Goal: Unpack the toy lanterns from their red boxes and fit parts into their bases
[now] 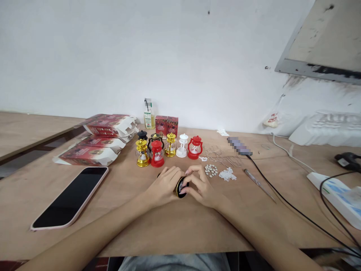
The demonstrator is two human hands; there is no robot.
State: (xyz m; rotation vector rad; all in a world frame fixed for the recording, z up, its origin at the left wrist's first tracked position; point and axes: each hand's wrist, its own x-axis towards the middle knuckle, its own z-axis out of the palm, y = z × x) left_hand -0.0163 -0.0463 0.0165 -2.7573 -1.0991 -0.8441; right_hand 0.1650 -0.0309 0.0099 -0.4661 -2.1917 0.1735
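My left hand [168, 184] is wrapped round a small black and gold toy lantern [178, 191], which lies tipped on its side with its round base facing right. The fingers of my right hand [199, 185] are curled at that base, thumb and fingertips touching it; whether a small part is pinched there is hidden. Just beyond my hands stand several finished-looking toy lanterns, among them a red lantern [157, 153], a gold lantern [142, 153] and a white lantern [182, 145]. Right of my right hand lie button cells [211, 171] and small white plastic pieces [228, 174].
Thin wire handles [222, 156] are spread behind the button cells. A screwdriver [259, 185] and a cabled device [239, 146] lie to the right, near a power strip [335, 197]. Leftward are a phone [70, 197] and red cartons [90, 150]. A bottle [148, 114] stands against the wall.
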